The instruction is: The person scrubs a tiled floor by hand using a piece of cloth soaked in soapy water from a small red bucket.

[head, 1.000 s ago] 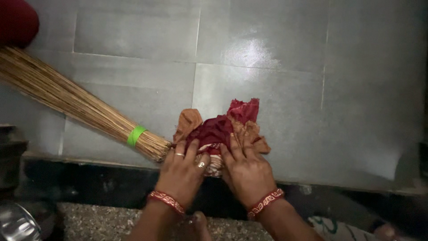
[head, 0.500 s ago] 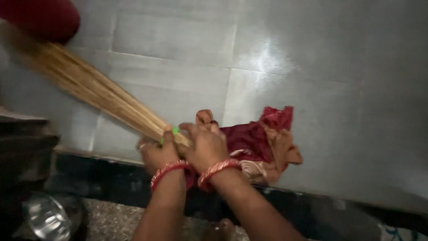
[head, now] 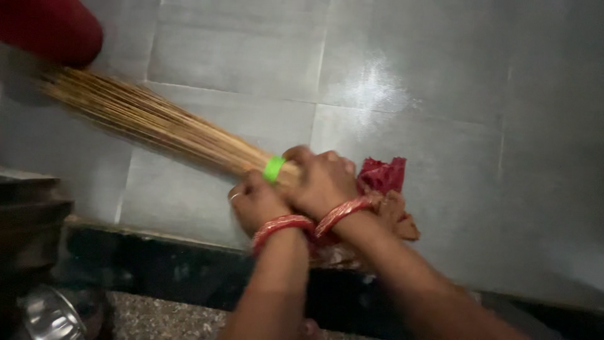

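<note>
Head camera looks straight down at a grey tiled floor (head: 440,82), and both hands are bunched up together on the bound end of a stick broom (head: 151,123). The left hand (head: 261,203) is curled shut around the broom's butt end, just below the green band (head: 274,169) that ties the sticks — there's a ring on one finger and a red-and-gold bangle (head: 281,225) at the wrist. The right hand (head: 321,182) is wrapped over the top of the same end, fingers closed round it, right next to the green band, with its own red bangle (head: 341,212) on the wrist. The two hands touch each other, pretty much stacked.

The broom itself runs from the hands up and to the left, its thin tan sticks fanning out over the tiles toward a dark red rounded thing (head: 53,28) in the top left corner; can't tell what that is.

Right behind the right wrist sits a crumpled red and tan cloth (head: 387,189) on the floor, partly hidden by the forearm. Along the near edge of the tiles there's a dark ledge (head: 157,264), then a speckled strip below it — and a shiny steel vessel (head: 53,318) in the bottom left corner.
</note>
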